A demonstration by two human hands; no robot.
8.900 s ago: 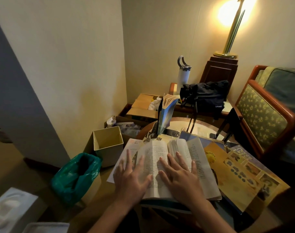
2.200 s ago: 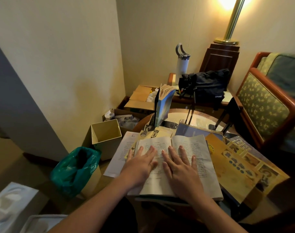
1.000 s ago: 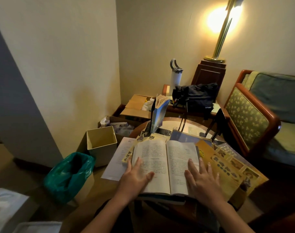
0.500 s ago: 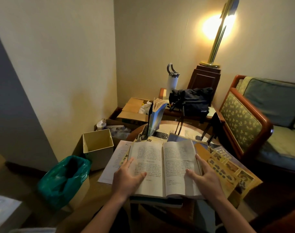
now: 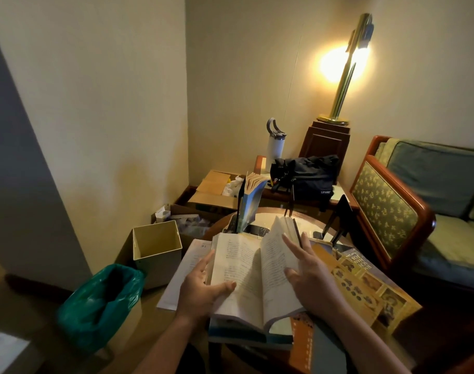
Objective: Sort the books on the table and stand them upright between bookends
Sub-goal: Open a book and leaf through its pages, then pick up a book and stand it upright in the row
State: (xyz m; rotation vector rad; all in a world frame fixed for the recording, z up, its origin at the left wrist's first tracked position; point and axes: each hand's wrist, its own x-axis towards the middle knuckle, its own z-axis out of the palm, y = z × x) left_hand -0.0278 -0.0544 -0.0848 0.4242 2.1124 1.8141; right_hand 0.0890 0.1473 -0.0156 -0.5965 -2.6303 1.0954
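Head view: left hand [image 5: 203, 290] grips open book [image 5: 246, 271], right hand [image 5: 308, 276] presses flat; books beneath [image 5: 246, 337] mostly hidden.

Lit brass lamp [image 5: 341, 93], white bottle [image 5: 274, 148], black bag [image 5: 308, 174], armchair [image 5: 387, 209].

Open book [image 5: 244, 276] is lying on a messy pile of other books on the round table [image 5: 308, 213], right half tipped up with the right hand [image 5: 308, 276] flat-fingered against the pages. Left hand [image 5: 200, 290] holds the left side, thumb on the page. Behind it a blue book [image 5: 250, 205] stands upright, with a black bookend [image 5: 340, 211] off to the right and a lamp [image 5: 344, 74] glowing in the corner.
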